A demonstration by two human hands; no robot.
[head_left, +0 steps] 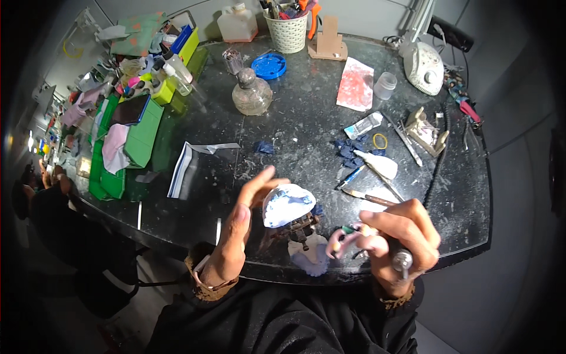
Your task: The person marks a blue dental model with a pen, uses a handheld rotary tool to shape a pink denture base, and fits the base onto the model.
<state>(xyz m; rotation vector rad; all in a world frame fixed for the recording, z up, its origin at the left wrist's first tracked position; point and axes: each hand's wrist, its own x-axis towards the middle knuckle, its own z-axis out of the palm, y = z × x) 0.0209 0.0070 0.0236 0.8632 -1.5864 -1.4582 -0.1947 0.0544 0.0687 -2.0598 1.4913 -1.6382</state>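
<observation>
My left hand [237,227] is open, its fingers stretched out beside and behind a white dental cast [289,205]. Whether the fingertips touch it, I cannot tell. The cast stands on a dark metal articulator [302,228], with a white base and a blue-grey, arch-shaped part [311,264] below it. My right hand [407,236] is closed, pinching a pink, curved denture piece [339,243] with a greenish patch. A silvery metal tool with a round end [402,259] also sits in this hand; the rest of it is hidden.
Tools, a white tube [363,125] and dark blue scraps [349,152] lie at right, near another cast [425,133]. A glass spirit lamp [252,94] stands farther back. Green boxes [141,135] crowd the left. The table's front edge [454,258] is close to my hands.
</observation>
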